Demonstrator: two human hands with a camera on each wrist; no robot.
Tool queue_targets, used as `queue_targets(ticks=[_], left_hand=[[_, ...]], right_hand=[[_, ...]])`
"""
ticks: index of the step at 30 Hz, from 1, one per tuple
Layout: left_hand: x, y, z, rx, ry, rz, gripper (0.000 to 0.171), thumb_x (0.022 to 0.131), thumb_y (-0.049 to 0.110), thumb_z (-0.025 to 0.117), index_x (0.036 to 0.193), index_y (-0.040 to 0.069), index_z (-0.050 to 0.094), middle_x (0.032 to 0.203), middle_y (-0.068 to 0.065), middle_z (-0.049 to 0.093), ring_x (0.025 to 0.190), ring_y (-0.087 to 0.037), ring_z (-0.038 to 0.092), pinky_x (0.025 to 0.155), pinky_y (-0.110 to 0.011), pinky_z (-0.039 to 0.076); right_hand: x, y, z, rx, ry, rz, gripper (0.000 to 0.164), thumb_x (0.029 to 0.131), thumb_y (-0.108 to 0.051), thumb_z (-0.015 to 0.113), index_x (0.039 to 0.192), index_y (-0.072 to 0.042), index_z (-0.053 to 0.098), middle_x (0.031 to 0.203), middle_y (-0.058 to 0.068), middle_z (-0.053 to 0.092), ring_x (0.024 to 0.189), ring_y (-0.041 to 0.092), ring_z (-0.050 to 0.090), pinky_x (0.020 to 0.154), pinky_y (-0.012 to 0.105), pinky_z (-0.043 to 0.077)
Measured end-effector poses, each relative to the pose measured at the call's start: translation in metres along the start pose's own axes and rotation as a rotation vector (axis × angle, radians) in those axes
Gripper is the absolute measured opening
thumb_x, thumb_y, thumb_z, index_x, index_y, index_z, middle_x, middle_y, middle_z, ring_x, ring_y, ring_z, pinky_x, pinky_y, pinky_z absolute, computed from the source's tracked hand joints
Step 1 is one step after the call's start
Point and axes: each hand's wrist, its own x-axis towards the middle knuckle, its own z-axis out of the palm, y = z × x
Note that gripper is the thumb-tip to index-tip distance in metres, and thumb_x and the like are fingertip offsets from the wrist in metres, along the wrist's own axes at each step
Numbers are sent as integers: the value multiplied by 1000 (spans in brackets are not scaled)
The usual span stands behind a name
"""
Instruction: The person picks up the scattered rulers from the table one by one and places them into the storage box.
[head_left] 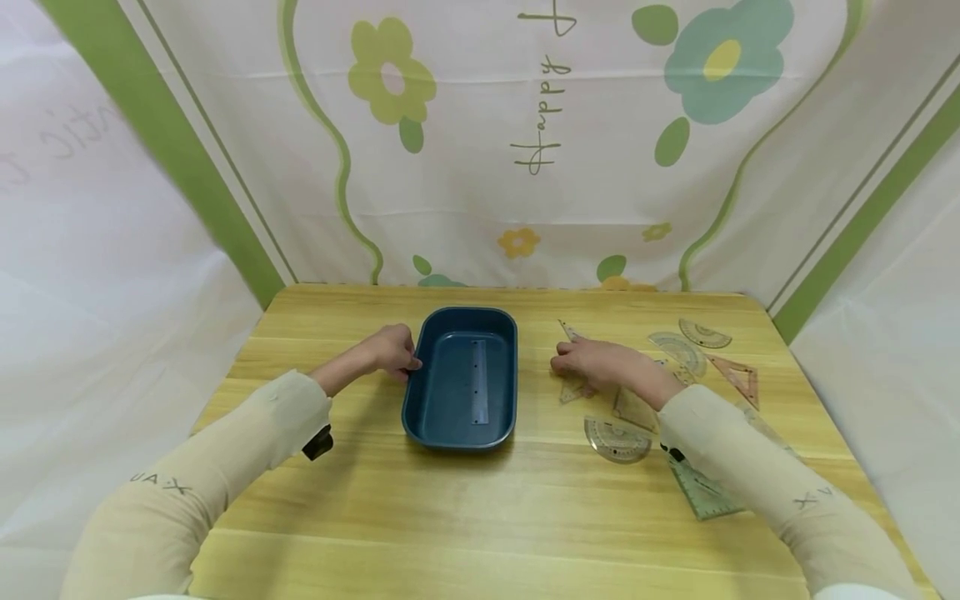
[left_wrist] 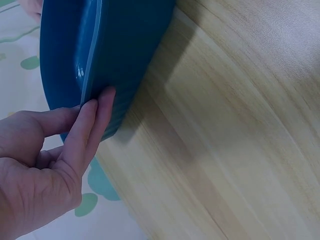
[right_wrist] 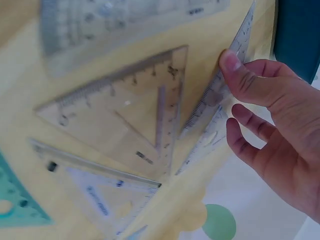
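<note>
A dark blue rectangular tray (head_left: 442, 417) sits mid-table with a clear ruler (head_left: 480, 383) lying inside it. My left hand (head_left: 392, 350) pinches its left rim, thumb on one side of the wall and fingers on the other, as the left wrist view shows. To the right of the tray, my right hand (head_left: 606, 363) pinches a clear set square (right_wrist: 212, 92) between thumb and fingers. That set square is tilted, one pointed end rising past the thumb. Beside it, another clear set square (right_wrist: 145, 112) lies flat.
Several measuring tools lie on the right of the wooden table (head_left: 480, 517): a clear protractor (head_left: 617, 440), a smaller protractor (head_left: 705, 334) farther back, a reddish set square (head_left: 737, 379) and a green set square (head_left: 701, 492) partly under the right forearm. Flower-printed cloth (head_left: 465, 167) hangs behind.
</note>
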Motion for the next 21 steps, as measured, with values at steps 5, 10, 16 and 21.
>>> queue_targets(ticks=[5,10,16,21], left_hand=[[2,-3,0,-17,-5,-2,51,95,10,67,49,15,44,46,4,45,44,-6,53,70,-34,58],[2,-3,-2,-27,-4,1,52,95,9,67,49,16,42,46,5,42,44,-6,54,71,-35,60],[1,-4,-2,-23,2,-4,51,94,10,67,49,15,44,46,5,44,46,-8,57,74,-37,60],[2,-5,0,-10,5,10,52,94,10,68,49,16,42,46,5,45,47,-9,59,71,-35,60]], right_hand=[[8,4,-2,34,-79,57,44,75,-21,88,107,-15,60,94,-2,46,84,16,43,79,34,44],[10,7,0,67,-55,33,37,77,-25,86,87,-8,54,86,-2,35,78,15,34,76,33,34],[4,4,2,100,3,41,37,82,-27,83,88,-10,50,83,-1,40,75,14,35,71,31,33],[-8,-3,2,150,2,93,44,83,-22,83,116,-7,59,106,7,57,93,19,54,81,36,50]])
